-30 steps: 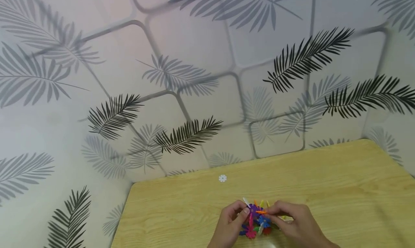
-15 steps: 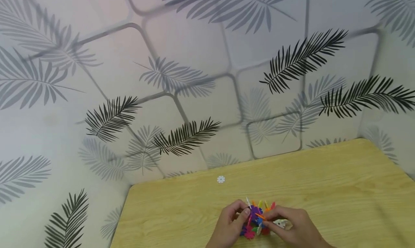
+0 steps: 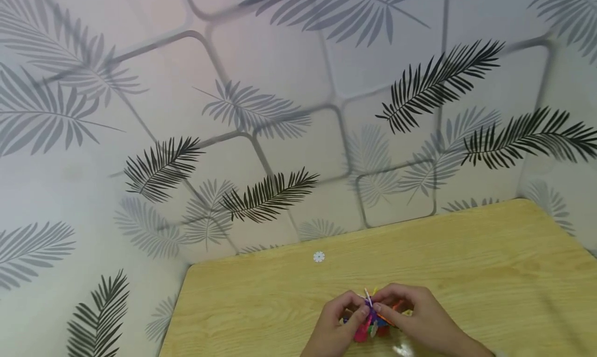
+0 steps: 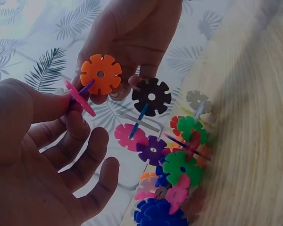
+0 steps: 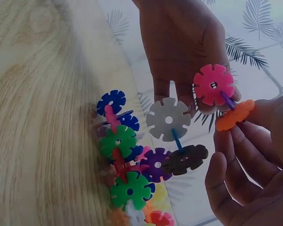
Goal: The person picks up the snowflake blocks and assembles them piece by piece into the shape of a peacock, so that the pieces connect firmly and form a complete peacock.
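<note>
At the table's front, my left hand and right hand nearly meet at the fingertips over a cluster of notched plastic discs. In the left wrist view, the left thumb and forefinger pinch a pink disc seen nearly edge-on. A purple disc, also edge-on, links it with an orange disc, which the right thumb and fingers pinch. Close by hang a black disc and a grey-white disc joined by a blue one. Green discs and other colours form the lower chain, mostly hidden by the hands in the head view.
A single white notched disc lies apart, toward the back of the wooden table. The table's far edge runs along a wall patterned with leaves.
My right hand has come left and slightly up with the orange disc, bringing its fingertips close to the left hand's. The left hand has shifted slightly right and its fingers now cover more of the purple disc.
</note>
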### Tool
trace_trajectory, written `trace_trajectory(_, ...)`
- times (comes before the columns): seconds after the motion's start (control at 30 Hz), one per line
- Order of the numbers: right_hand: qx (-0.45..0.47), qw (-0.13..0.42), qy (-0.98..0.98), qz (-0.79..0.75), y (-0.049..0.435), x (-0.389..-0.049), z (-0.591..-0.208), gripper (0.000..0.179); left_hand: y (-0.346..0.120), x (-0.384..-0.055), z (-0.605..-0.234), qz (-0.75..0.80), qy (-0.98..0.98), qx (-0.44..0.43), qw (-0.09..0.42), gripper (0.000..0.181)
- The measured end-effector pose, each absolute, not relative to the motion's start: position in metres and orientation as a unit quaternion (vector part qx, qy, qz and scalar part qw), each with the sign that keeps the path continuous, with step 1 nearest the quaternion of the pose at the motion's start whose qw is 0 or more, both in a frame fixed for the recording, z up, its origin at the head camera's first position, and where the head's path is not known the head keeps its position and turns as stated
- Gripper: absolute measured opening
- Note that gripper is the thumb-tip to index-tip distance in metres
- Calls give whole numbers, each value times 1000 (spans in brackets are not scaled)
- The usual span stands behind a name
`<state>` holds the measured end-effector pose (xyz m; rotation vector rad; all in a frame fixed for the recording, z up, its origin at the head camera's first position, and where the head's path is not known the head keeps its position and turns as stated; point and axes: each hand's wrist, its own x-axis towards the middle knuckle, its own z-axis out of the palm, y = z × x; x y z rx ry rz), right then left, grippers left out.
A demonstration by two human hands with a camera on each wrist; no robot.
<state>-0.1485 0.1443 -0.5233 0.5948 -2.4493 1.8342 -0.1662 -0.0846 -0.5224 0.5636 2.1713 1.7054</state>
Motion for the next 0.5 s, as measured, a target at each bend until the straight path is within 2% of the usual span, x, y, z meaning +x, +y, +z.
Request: trace_trajectory(0.5,176,37,-791,585,148,-144,-526,8,-87,-168,-529,605,762,186,137,22)
